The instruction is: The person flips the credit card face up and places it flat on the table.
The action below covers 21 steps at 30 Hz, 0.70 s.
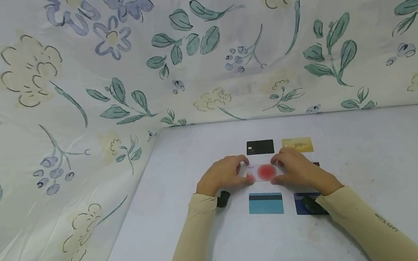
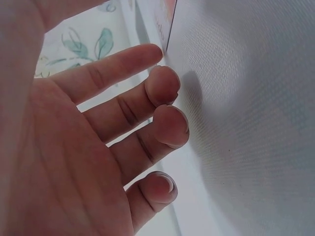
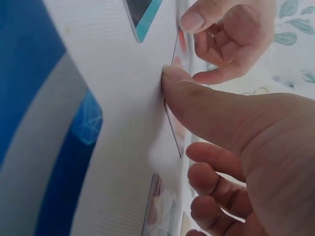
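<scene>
Beige sleeves [image 1: 193, 244] cover both forearms, which reach forward over the white worktop [image 1: 158, 227] and angle inward, so that the two hands face each other. The left hand [image 1: 223, 175] arches with its thumb on the near side and its index finger on the far side of a pink card's left end; its other fingers are half curled. The right hand [image 1: 298, 169] mirrors it at the right end, thumb pressed to the near edge, fingers bent. Both are partly closed, gripping that card lightly between thumb and index finger.

The pink card [image 1: 266, 172], marked with a large red circle, lies between the hands, low at the worktop. Just beyond it is a black card [image 1: 260, 147]; nearer the person is a turquoise card [image 1: 265, 207] with a dark stripe.

Six cards show in all, in two columns of three: these three on the left and, on the right, one gold card [image 1: 303, 144], one mostly covered card [image 1: 316, 164] behind the right hand, and one navy card [image 1: 301, 209], partly hidden by a dark wrist device [image 1: 311, 204].
</scene>
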Tool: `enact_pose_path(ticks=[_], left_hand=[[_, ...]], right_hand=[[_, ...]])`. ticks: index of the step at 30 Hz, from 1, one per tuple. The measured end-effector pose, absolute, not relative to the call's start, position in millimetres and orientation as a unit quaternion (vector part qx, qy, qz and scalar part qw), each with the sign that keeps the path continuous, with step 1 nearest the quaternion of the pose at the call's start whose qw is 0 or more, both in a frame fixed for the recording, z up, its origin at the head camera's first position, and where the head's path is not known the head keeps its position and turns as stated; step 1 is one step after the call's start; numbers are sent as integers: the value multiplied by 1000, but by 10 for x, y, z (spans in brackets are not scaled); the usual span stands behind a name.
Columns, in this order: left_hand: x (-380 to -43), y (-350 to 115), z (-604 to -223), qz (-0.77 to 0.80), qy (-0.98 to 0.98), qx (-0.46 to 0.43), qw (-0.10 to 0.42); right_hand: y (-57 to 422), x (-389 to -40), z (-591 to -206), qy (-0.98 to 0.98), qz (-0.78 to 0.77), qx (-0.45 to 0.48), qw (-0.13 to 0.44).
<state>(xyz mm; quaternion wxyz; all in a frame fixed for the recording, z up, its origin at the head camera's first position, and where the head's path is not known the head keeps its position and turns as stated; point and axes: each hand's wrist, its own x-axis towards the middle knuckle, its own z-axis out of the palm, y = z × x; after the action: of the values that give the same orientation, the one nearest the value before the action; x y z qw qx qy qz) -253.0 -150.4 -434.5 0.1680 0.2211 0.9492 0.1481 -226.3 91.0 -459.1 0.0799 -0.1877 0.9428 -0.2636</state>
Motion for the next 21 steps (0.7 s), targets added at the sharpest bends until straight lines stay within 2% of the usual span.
enact_pose_path(ticks=[7,21], left_hand=[[-2538,-1499,-4310,168,945,233,155],[-2519,-1422,-4181,242,929,264,91]], right_hand=[[957,-2262,-4511,940,-280,-179,83],[1215,-2213,-4205,938,-293,-180,35]])
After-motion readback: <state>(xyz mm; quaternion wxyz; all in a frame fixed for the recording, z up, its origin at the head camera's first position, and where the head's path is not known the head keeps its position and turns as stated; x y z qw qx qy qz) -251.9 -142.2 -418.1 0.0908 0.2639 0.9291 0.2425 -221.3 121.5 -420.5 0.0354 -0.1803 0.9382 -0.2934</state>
